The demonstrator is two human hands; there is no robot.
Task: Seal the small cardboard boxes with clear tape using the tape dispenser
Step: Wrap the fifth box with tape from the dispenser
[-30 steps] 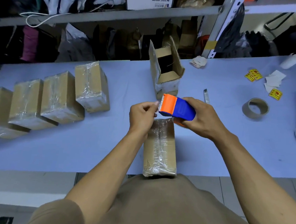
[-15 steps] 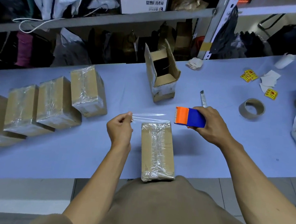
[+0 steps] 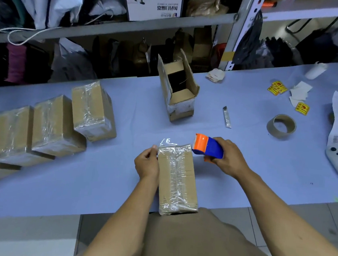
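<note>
L hand (image 3: 147, 163) pinches clear tape (image 3: 168, 143) at box (image 3: 177, 180) far-left corner, R hand (image 3: 229, 158) grips tape dispenser (image 3: 207, 148) at far-right corner.

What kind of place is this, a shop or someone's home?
Most likely a small packing or shipping room: taped cardboard boxes lined up on a long table, yellow stickers, and metal shelving crammed with stock behind.

— Where's the box you're on?
— The small cardboard box (image 3: 177, 178) lies flat at the counter's near edge, long side toward me, clear tape (image 3: 168, 143) crinkled over its far end.
— And the tape dispenser (image 3: 207, 148)?
— Orange and blue, at the box's far right corner
</note>
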